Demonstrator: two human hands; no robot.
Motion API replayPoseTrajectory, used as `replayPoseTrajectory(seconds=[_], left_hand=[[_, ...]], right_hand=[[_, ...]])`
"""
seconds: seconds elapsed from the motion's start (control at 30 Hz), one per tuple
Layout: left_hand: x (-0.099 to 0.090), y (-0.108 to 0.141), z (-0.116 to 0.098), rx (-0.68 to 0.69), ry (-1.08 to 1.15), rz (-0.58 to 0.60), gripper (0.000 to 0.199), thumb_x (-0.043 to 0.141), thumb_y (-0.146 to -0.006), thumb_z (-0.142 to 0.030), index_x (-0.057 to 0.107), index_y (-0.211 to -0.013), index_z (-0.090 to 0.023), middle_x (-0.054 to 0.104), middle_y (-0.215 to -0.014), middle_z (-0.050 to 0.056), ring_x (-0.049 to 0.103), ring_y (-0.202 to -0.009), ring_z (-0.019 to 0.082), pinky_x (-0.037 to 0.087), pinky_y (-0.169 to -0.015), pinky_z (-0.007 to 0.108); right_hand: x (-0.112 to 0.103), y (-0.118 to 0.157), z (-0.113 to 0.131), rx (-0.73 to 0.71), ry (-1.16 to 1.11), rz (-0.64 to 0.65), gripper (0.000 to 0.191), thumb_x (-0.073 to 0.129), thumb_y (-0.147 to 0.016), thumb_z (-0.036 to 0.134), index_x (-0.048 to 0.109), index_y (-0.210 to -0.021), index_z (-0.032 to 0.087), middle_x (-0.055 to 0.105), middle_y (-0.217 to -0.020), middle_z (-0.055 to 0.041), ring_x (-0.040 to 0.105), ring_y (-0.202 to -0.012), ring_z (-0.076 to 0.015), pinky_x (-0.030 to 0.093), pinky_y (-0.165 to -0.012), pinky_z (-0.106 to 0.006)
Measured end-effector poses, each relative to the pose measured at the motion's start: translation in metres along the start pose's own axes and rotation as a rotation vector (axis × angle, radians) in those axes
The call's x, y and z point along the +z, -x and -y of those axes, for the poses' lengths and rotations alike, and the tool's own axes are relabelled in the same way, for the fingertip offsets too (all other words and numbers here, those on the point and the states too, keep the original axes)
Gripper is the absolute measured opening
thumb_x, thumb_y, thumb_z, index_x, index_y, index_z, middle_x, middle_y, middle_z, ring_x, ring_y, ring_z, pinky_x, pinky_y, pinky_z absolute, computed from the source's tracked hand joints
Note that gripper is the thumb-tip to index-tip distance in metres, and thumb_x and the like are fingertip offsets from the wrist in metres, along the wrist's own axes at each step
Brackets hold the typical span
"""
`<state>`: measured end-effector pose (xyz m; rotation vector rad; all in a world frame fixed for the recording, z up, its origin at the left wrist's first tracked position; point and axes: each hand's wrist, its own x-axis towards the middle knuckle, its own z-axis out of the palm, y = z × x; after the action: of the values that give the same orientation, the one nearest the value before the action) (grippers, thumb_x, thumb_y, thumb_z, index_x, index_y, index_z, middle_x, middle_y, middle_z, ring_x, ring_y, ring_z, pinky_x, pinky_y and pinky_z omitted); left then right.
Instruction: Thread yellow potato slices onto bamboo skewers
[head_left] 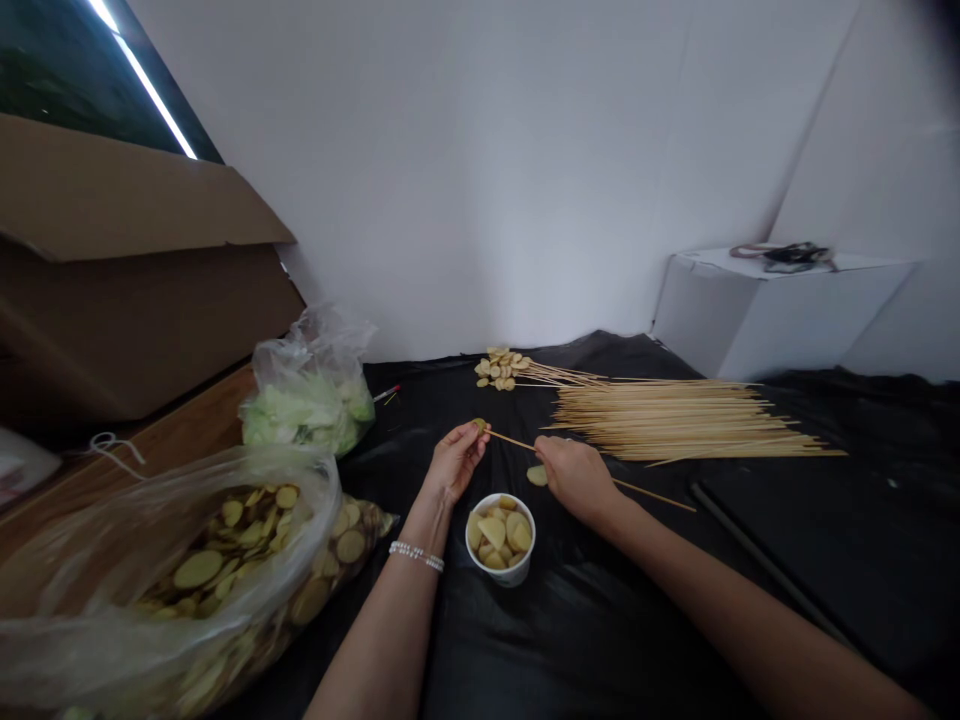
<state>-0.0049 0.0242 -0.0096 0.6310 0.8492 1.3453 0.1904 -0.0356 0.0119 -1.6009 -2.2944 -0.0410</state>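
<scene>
My left hand point(454, 462) pinches a potato slice point(480, 425) at the tip of a wooden skewer point(511, 440). My right hand point(576, 476) is closed around the skewer's shaft, and the skewer's far end sticks out to the right beneath the wrist. Beside the right fingers, a loose potato slice point(536, 475) lies on the black cover. Below and between both hands stands a white paper cup point(517, 574), filled with potato pieces point(499, 530).
Bare skewers point(690, 420) lie in a wide pile at right, with skewered slices point(502, 368) behind. Left are an open plastic bag of slices point(300, 500), a bag of pale green vegetables point(311, 400) and a cardboard box point(135, 320). A white box point(780, 310) stands back right.
</scene>
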Motion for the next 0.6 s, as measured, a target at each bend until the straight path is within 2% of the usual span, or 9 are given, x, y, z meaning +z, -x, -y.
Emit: replayPoseTrajectory(seconds=[0.1, 0.3, 0.37, 0.5, 0.6], left_hand=[[0.0012, 0.0006, 0.0001, -0.002, 0.004, -0.002, 0.005, 0.068, -0.074, -0.006, 0.068, -0.079, -0.008, 0.071, -0.086, 0.011, 0.064, -0.066, 0.009, 0.051, -0.057, 0.015], [0.0021, 0.0006, 0.0021, -0.002, -0.018, 0.001, 0.008, 0.069, -0.073, -0.007, 0.068, -0.081, -0.007, 0.071, -0.086, 0.013, 0.064, -0.066, 0.01, 0.051, -0.057, 0.015], [0.0026, 0.0006, 0.0033, 0.0, -0.021, -0.007, 0.008, 0.07, -0.071, -0.007, 0.067, -0.079, -0.008, 0.071, -0.085, 0.013, 0.064, -0.066, 0.01, 0.051, -0.057, 0.015], [0.0046, 0.0015, 0.0056, -0.001, -0.014, -0.007, 0.009, 0.071, -0.071, -0.007, 0.067, -0.079, -0.008, 0.071, -0.085, 0.012, 0.064, -0.066, 0.009, 0.051, -0.057, 0.015], [0.0063, 0.0025, 0.0057, 0.004, -0.004, -0.013, 0.01, 0.072, -0.07, -0.008, 0.067, -0.079, -0.008, 0.071, -0.085, 0.012, 0.064, -0.066, 0.009, 0.051, -0.057, 0.015]], right_hand=[[-0.0029, 0.0007, 0.0022, 0.011, 0.018, 0.037, 0.022, 0.033, -0.094, 0.019, 0.056, -0.094, 0.017, 0.066, -0.088, -0.0072, 0.062, -0.079, -0.0169, 0.033, -0.062, -0.025], [-0.0088, -0.0019, 0.0049, 0.083, 0.003, 0.217, 0.02, 0.038, -0.093, 0.023, 0.057, -0.096, 0.018, 0.068, -0.083, -0.0082, 0.065, -0.077, -0.0186, 0.035, -0.06, -0.024], [-0.0091, -0.0018, 0.0048, 0.07, 0.022, 0.19, 0.018, 0.039, -0.092, 0.021, 0.057, -0.095, 0.018, 0.067, -0.084, -0.0083, 0.064, -0.077, -0.0184, 0.036, -0.061, -0.024], [-0.0085, 0.0007, 0.0045, -0.01, 0.089, 0.05, 0.019, 0.04, -0.088, 0.011, 0.056, -0.095, 0.018, 0.065, -0.09, -0.0082, 0.062, -0.083, -0.0185, 0.038, -0.063, -0.024], [-0.0083, 0.0019, 0.0043, -0.015, 0.098, 0.027, 0.021, 0.038, -0.089, 0.009, 0.055, -0.097, 0.017, 0.064, -0.092, -0.0091, 0.062, -0.083, -0.0187, 0.038, -0.064, -0.025]])
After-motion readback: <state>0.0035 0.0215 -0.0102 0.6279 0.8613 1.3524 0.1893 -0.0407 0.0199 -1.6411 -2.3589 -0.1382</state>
